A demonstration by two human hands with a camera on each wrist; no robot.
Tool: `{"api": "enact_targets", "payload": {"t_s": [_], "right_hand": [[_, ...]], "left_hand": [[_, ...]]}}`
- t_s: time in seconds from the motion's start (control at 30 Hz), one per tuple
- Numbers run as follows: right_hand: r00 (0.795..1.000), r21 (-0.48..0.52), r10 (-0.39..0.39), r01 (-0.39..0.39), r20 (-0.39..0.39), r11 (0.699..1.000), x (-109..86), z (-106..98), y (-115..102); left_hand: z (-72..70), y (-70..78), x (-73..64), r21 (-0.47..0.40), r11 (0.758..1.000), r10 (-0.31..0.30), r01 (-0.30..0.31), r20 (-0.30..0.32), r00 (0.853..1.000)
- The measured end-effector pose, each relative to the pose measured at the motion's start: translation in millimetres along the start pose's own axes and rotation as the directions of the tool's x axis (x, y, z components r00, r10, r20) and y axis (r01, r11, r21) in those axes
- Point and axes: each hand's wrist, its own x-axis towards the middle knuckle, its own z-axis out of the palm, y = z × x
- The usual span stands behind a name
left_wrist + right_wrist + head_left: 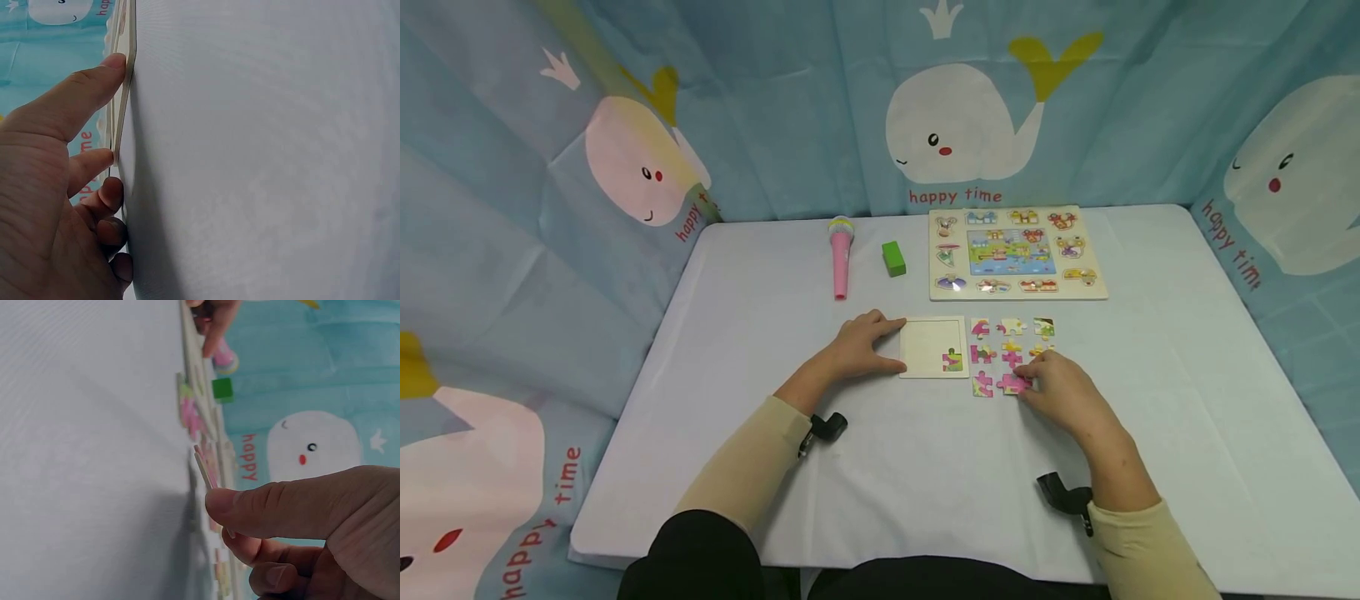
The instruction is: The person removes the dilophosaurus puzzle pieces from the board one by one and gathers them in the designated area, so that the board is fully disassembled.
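Observation:
My right hand (pixel 1063 392) pinches a pink jigsaw piece (pixel 1012 384) between thumb and fingers; in the right wrist view the piece (pixel 205 469) stands tilted, edge-on. Other pink, yellow and green jigsaw pieces (pixel 982 354) lie in rough columns beside and beneath that hand. To their left is a shallow wooden puzzle tray (pixel 917 350), with one green-and-pink piece (pixel 952 360) in its lower right corner. My left hand (pixel 861 346) touches the tray's left edge, thumb at the near corner and index finger at the far corner. Its other fingers (pixel 111 232) are bent beside the tray.
Behind the tray lie a pink toy microphone (pixel 840 262) and a green block (pixel 893 258). A larger wooden picture board (pixel 940 290) lies at the back right. Blue whale-print cloth (pixel 790 108) hangs around the white table (pixel 715 317).

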Motion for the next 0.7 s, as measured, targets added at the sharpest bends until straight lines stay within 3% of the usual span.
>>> {"api": "enact_targets", "payload": {"t_s": [0.23, 0.7], "right_hand": [[0.999, 0.012, 0.041, -0.041, 0.02, 0.999, 2.5, 5.5, 4.3], [0.995, 0.036, -0.072, 0.075, -0.064, 0.997, 7.6, -9.3, -7.7]], "left_hand": [[0.3, -0.5, -0.3, 0.001, 1.0, 0.01, -0.01, -0.005, 1.0], [1.1, -1.8, 0.2, -0.016, 1.0, 0.01, -0.01, -0.005, 1.0]]}}
